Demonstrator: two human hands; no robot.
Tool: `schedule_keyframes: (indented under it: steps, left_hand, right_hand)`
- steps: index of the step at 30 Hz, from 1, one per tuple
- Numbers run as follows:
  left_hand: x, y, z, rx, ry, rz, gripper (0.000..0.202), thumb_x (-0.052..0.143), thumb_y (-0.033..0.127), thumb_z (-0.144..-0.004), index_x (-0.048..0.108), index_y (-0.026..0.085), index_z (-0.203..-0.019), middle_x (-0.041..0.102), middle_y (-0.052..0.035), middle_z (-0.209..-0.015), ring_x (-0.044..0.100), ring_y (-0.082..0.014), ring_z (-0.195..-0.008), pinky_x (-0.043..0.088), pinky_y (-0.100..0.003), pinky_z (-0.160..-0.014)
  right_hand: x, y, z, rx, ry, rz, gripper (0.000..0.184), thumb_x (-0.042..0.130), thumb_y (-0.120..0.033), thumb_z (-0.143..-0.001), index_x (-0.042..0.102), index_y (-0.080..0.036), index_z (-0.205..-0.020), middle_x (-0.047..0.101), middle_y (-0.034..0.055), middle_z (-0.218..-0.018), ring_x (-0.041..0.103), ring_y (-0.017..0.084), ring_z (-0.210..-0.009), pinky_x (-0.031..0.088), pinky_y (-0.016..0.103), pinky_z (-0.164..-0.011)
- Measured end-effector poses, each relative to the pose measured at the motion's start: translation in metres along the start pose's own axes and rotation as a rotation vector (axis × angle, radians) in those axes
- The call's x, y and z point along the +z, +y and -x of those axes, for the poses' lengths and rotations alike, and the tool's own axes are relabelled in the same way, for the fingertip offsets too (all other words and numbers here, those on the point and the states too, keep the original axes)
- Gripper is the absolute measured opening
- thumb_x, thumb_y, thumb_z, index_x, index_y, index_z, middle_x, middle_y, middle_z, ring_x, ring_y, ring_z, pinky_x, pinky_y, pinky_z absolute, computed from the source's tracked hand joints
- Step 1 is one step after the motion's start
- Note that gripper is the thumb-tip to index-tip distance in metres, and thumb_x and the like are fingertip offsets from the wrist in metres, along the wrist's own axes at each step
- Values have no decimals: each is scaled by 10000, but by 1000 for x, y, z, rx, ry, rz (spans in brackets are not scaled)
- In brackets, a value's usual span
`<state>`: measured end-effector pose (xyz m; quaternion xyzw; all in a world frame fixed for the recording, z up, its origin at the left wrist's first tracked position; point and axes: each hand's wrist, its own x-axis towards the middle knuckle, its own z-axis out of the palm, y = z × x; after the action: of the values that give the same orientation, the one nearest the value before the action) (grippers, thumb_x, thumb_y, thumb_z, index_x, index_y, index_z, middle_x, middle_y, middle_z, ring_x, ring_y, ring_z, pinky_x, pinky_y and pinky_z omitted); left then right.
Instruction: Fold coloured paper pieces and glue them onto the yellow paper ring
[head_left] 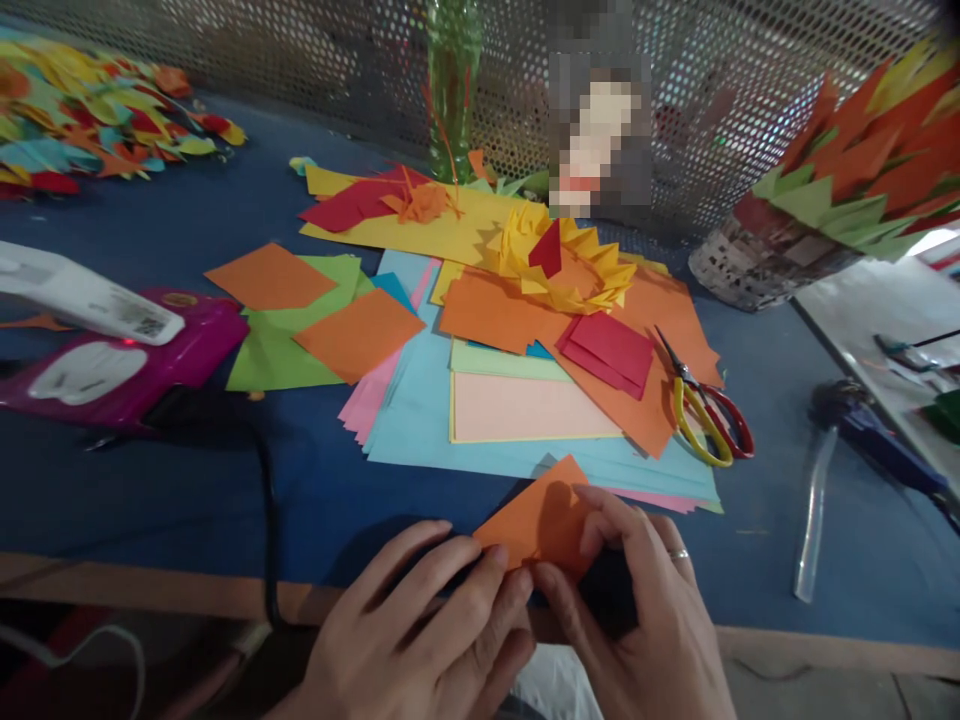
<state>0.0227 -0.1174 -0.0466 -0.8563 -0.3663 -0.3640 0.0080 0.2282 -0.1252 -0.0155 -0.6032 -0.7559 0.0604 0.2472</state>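
Observation:
An orange piece of paper (pixel 536 520) is held near the table's front edge, one corner pointing away from me. My left hand (pixel 427 620) pinches its lower left edge between thumb and fingers. On the other side, my right hand (pixel 645 590), with a ring on one finger, grips its lower edge with the thumb while the index finger rests on its right side. The two thumbs nearly meet at the near edge. Just beyond lies a stack of light blue sheets (pixel 420 410) with pink ones under it and a pale peach sheet (pixel 532 408) on top.
Scissors (pixel 701 410) with yellow and red handles lie right of red paper squares (pixel 611 352). A yellow folded-paper ring (pixel 570 265) sits behind. Magenta device (pixel 127 370) and cord are left; a glue gun (pixel 877 440) with glue stick is right. Paper-filled pot (pixel 757 250) and green bottle (pixel 454 90) stand behind.

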Motion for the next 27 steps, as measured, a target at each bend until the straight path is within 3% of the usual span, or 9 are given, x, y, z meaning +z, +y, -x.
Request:
schedule_keyframes:
  steps: [5,9,15,20,27]
  left_hand:
    - [-2,-3,4,24,-39,-16,217,603,230,-951,741,230,-1118,763,40,-1116,675,-166,-1014,432,-382,-1058]
    - [-4,-5,-1,45,-4,-17,194,604,212,-944,753,221,-1068,774,40,-1064,688,-154,-968,458,-367,-1023]
    - [-6,-5,-10,42,17,25,197,588,199,-947,756,202,-1050,775,26,-1049,682,-161,-954,464,-356,-987]
    - [-5,-3,-8,11,55,83,202,615,182,-931,744,195,-1086,761,11,-1060,658,-166,-996,454,-354,-986]
    - [-11,-2,-10,33,38,70,218,624,167,-913,724,201,-1103,734,-21,-1048,654,-178,-991,506,-367,-946]
  right_hand:
    - [-2,3,2,20,-7,-7,488,637,-331,-900,472,-198,-1339,610,40,-902,573,200,-836,521,335,-748]
    - [-4,11,5,46,29,-5,453,623,-326,-909,497,-213,-1329,618,63,-982,589,209,-890,533,336,-747]
    - [-13,31,12,90,58,-215,352,513,-204,-959,516,-243,-1309,616,84,-1194,641,163,-936,556,269,-761]
    - [-22,36,0,3,-41,-95,334,470,-203,-973,556,-270,-1289,628,73,-1223,634,195,-1066,545,321,-865]
    - [-20,31,-15,-196,70,-30,224,509,-127,-942,690,-244,-1000,633,68,-1103,615,204,-1042,524,365,-862]
